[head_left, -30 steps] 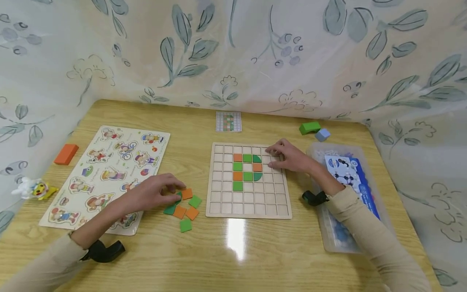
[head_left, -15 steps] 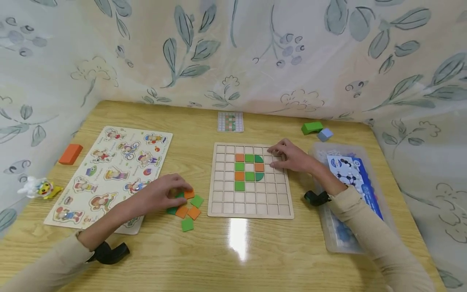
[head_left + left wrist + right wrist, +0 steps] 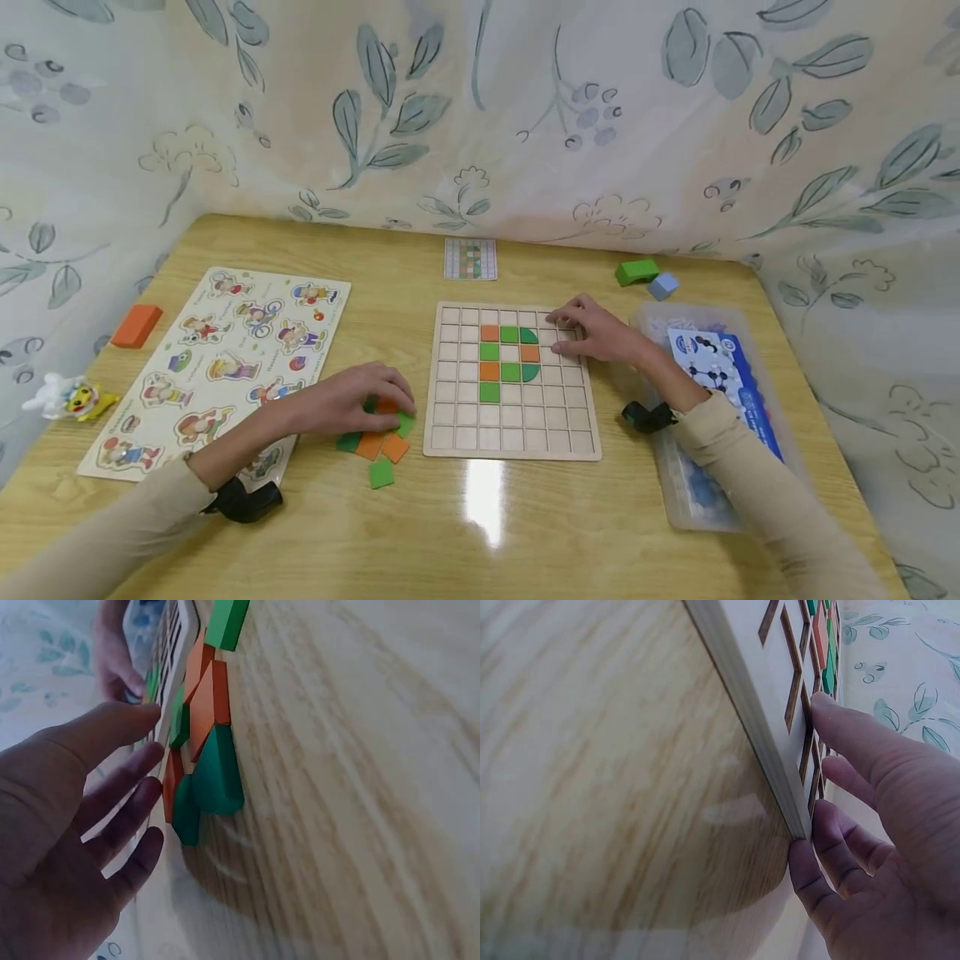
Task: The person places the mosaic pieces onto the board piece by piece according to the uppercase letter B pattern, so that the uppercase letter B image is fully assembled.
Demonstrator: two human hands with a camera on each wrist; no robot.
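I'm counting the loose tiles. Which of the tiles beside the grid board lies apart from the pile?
The green tile nearest the table's front edge. It lies alone on the wood, while the other orange and green tiles cluster under the left hand.

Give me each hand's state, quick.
Left hand: open, fingers resting on the loose tiles.
Right hand: open, fingers resting on the grid board.
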